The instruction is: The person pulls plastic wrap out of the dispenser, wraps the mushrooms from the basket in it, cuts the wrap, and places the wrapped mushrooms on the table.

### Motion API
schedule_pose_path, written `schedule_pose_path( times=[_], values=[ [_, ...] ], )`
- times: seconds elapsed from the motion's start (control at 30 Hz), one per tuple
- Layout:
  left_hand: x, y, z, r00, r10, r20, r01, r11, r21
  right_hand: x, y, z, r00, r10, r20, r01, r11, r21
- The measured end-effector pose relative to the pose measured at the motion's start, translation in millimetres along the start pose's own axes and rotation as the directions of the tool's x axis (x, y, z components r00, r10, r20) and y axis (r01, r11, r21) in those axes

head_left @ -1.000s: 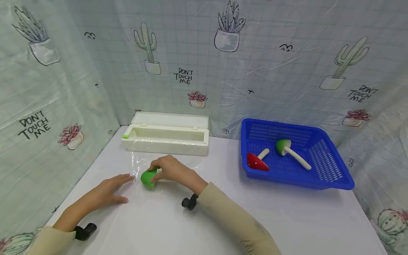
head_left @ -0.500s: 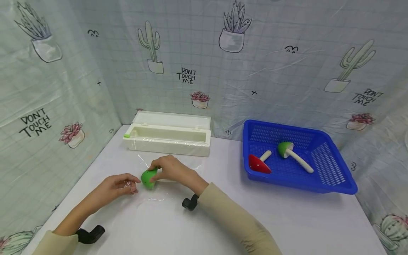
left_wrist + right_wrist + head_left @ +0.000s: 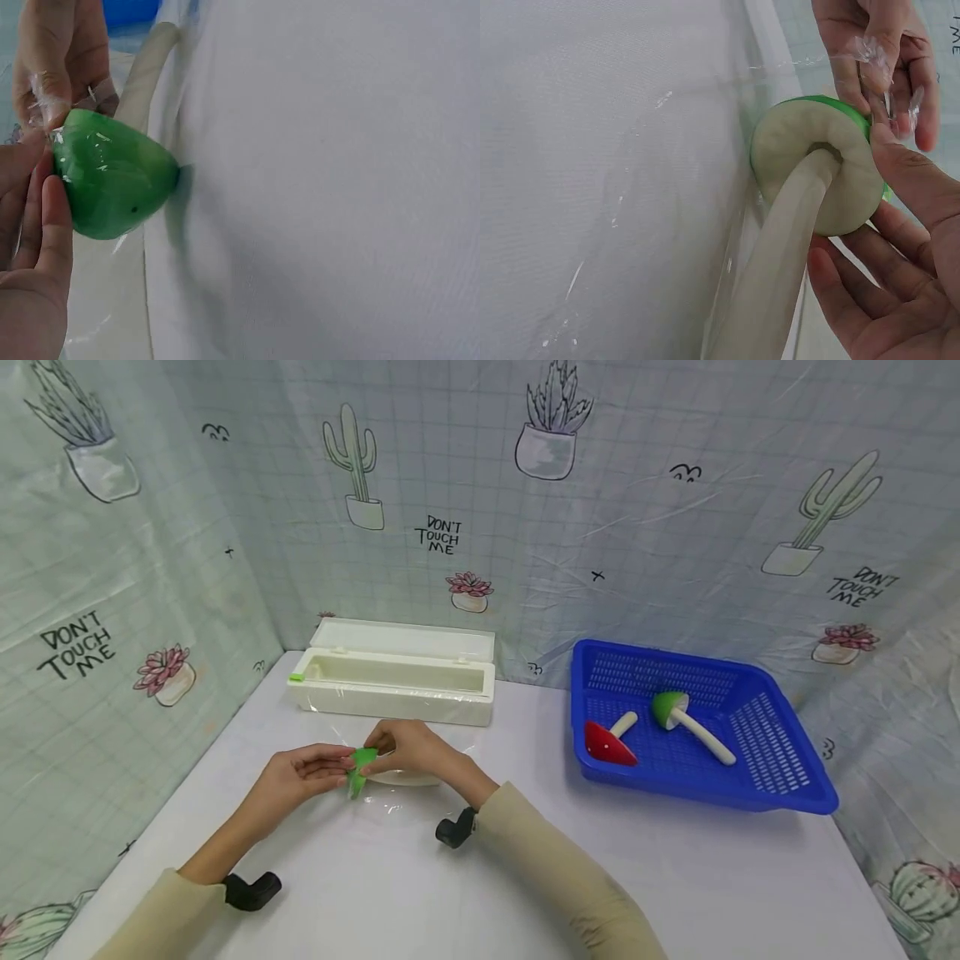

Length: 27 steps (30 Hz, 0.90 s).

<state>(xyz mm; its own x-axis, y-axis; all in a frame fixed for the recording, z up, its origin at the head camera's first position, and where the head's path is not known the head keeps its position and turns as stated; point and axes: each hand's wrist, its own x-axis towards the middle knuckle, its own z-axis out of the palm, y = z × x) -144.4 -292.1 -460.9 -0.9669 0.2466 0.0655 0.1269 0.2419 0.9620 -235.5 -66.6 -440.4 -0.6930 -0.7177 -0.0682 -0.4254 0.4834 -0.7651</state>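
A toy mushroom [image 3: 363,763] with a green cap and a long pale stem [image 3: 786,247] lies on clear plastic wrap [image 3: 656,101], stem pointing right in the head view. My right hand [image 3: 415,752] grips the cap from its right side, thumb and fingers around the rim. From the left, my left hand [image 3: 302,777] pinches a gathered edge of the wrap against the cap's top. In the left wrist view the film shines over the green cap [image 3: 116,176]. The white wrap box [image 3: 393,706] stands open just behind both hands.
A blue basket [image 3: 708,789] stands at the right, holding a red-capped mushroom [image 3: 607,745] and another green-capped mushroom [image 3: 693,727]. Patterned sheeting [image 3: 637,527] rises at the back and on both sides of the white table [image 3: 525,827].
My left hand has moved right and picked up the wrap's edge, bringing it over to the green cap. My right hand has stayed on the mushroom.
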Motion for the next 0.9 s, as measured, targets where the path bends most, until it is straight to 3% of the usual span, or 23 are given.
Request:
schedule_pose_path(
  times=[0.1,0.17,0.27,0.4,0.43,0.5,0.63,0.7,0.8,0.9],
  values=[
    [5.7,-4.4,5.0,0.992,0.121,-0.039,-0.114,0.982,0.15,2,2,0,1.0,-0.028,0.001,0.028,0.999,0.016],
    [8.4,-5.5,7.1,0.977,0.205,-0.058,-0.181,0.943,0.28,2,2,-1,0.999,-0.038,0.014,0.038,0.999,0.015],
    [10.0,-6.0,7.8,0.95,0.31,-0.046,-0.256,0.853,0.454,-4,0,-3,0.998,-0.036,0.044,0.038,0.998,-0.047],
    [8.3,-4.9,5.7,0.927,0.373,0.044,-0.313,0.703,0.639,-31,-3,-5,0.998,-0.045,0.041,0.054,0.966,-0.253],
    [8.2,-4.4,5.2,0.924,0.375,0.07,-0.324,0.674,0.663,-40,-3,-5,0.998,-0.042,0.038,0.052,0.949,-0.312],
    [7.9,-2.7,3.6,0.924,0.364,0.115,-0.338,0.641,0.689,-58,-2,-3,0.999,-0.019,0.048,0.037,0.911,-0.411],
    [11.2,-0.1,1.3,0.912,0.378,0.158,-0.372,0.6,0.709,-84,7,5,0.996,0.045,0.073,0.005,0.822,-0.57],
    [14.8,-0.6,1.9,0.906,0.395,0.152,-0.375,0.583,0.72,-90,13,9,0.998,0.028,0.06,0.016,0.776,-0.631],
    [20.9,-2.2,3.9,0.9,0.409,0.149,-0.38,0.573,0.726,-93,19,9,0.999,-0.024,0.028,0.036,0.775,-0.63],
    [25.3,-3.1,5.3,0.909,0.387,0.155,-0.375,0.595,0.711,-91,20,-1,0.997,-0.05,-0.05,0.011,0.812,-0.584]
  ],
)
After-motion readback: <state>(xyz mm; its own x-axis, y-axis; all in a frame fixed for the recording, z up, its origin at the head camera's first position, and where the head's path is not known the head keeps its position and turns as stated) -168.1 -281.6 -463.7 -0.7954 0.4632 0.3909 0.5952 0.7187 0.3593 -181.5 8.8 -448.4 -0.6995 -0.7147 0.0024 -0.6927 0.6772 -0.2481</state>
